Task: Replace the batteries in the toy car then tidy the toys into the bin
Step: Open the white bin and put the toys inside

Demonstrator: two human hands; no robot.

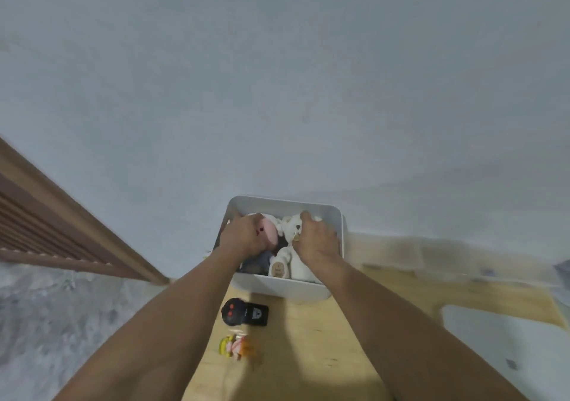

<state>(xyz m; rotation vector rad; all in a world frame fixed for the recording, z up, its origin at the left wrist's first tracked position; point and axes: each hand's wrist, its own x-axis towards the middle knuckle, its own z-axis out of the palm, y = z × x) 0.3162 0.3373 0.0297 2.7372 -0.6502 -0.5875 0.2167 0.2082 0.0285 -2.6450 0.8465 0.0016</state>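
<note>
Tidying step: both hands in white bin at far desk edge. Left hand grip closed on pink plush, right hand closed on white plush. Black toy car and small figurine lie near, outside bin; likely next.

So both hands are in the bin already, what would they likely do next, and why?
Probably let go of the soft toys and reach back for what lies on the table. The left hand grips a pink toy and the right hand a white one, both inside the bin. A black toy and a small figure remain outside, in front of it.
</note>
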